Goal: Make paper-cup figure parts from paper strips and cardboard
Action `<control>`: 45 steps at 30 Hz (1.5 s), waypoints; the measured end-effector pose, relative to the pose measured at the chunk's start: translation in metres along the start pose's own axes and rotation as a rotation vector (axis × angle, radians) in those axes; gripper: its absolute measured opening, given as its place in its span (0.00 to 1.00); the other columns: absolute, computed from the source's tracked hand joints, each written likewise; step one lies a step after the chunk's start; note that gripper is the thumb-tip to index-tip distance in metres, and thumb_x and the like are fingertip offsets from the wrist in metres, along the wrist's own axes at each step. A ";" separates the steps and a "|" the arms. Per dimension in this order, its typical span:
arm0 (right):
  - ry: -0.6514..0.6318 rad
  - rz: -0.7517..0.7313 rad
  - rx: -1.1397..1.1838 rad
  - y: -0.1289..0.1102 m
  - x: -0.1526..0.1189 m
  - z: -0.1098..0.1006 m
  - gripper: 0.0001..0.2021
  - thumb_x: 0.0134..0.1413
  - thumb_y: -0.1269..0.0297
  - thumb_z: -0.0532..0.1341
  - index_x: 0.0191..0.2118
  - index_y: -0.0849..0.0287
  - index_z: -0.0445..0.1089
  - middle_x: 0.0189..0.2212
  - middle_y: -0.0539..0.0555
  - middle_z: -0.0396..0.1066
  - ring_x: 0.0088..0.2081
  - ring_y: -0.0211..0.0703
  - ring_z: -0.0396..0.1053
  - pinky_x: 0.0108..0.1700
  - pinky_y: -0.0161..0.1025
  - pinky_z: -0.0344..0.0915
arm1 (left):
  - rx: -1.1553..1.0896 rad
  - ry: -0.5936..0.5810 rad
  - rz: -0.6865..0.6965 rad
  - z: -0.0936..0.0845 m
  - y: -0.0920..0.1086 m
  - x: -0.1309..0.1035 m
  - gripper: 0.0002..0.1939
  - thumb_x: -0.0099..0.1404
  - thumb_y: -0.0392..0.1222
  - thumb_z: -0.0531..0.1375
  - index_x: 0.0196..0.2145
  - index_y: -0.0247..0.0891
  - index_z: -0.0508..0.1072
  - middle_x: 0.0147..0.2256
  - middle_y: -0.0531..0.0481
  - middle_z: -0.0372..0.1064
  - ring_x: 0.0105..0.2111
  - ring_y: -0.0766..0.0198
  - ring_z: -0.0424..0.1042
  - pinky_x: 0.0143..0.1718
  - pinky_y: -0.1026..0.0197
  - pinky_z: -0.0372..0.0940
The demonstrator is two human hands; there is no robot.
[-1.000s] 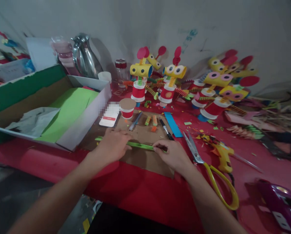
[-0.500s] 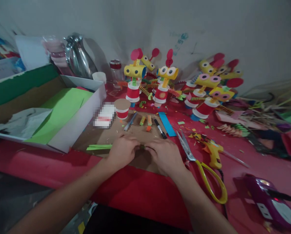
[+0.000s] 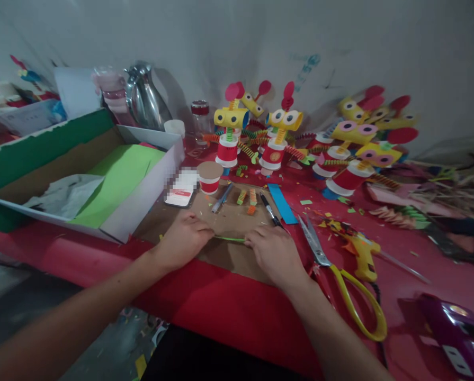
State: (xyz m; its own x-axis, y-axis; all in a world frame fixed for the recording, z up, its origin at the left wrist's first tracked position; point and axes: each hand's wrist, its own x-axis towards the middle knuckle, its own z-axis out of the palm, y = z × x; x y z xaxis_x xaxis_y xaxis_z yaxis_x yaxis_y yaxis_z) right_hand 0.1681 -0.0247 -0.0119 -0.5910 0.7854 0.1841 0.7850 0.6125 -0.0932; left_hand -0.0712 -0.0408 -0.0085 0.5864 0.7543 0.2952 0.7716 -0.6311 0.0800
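Observation:
A thin green paper strip (image 3: pixel 229 239) is stretched between my two hands above the brown cardboard (image 3: pixel 216 262). My left hand (image 3: pixel 186 238) pinches its left end, and my right hand (image 3: pixel 269 248) pinches the right end. Just beyond the hands lie small folded paper springs (image 3: pixel 251 198), a grey-blue pen (image 3: pixel 222 198) and a black pen (image 3: pixel 269 208). A blue strip (image 3: pixel 282 203) is to the right of the pens. Behind the cardboard's near part stands a red and white cup (image 3: pixel 209 179) with a brown top.
Large scissors (image 3: pixel 320 251) with yellow handles and a yellow glue gun (image 3: pixel 364 254) lie at the right. An open box (image 3: pixel 141 188) holding green paper is at the left. Several cup figures (image 3: pixel 227 151) stand along the back, near a metal jug (image 3: pixel 147 100).
My hands have moved apart, and the green strip now shows stretched between them. The view has shifted left, so the objects appear further right.

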 end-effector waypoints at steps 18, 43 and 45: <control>0.144 -0.308 -0.318 -0.017 -0.026 0.011 0.21 0.48 0.80 0.60 0.50 0.65 0.71 0.36 0.56 0.74 0.39 0.49 0.67 0.39 0.43 0.62 | 0.306 -0.107 0.103 -0.012 -0.013 -0.068 0.17 0.65 0.28 0.52 0.51 0.28 0.69 0.43 0.41 0.73 0.41 0.56 0.71 0.41 0.54 0.67; 0.143 -0.164 -0.486 -0.024 -0.049 0.016 0.24 0.48 0.83 0.56 0.53 0.66 0.70 0.40 0.59 0.76 0.40 0.48 0.71 0.33 0.39 0.71 | 0.213 -0.053 -0.473 -0.003 0.022 -0.089 0.23 0.69 0.45 0.48 0.61 0.54 0.61 0.59 0.45 0.62 0.58 0.51 0.63 0.60 0.32 0.43; 0.160 -0.169 -0.474 -0.022 -0.051 0.017 0.24 0.48 0.84 0.55 0.52 0.68 0.71 0.43 0.60 0.75 0.43 0.48 0.72 0.37 0.39 0.73 | 0.221 -0.037 -0.513 -0.004 0.023 -0.090 0.22 0.69 0.48 0.49 0.60 0.52 0.63 0.59 0.46 0.63 0.59 0.49 0.61 0.60 0.32 0.43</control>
State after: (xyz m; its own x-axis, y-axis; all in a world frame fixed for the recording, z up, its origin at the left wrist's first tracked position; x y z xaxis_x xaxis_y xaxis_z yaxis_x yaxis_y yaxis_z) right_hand 0.1780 -0.0766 -0.0361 -0.7097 0.6330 0.3092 0.7012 0.5927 0.3963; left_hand -0.1075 -0.1236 -0.0289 0.1270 0.9632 0.2368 0.9914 -0.1311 0.0017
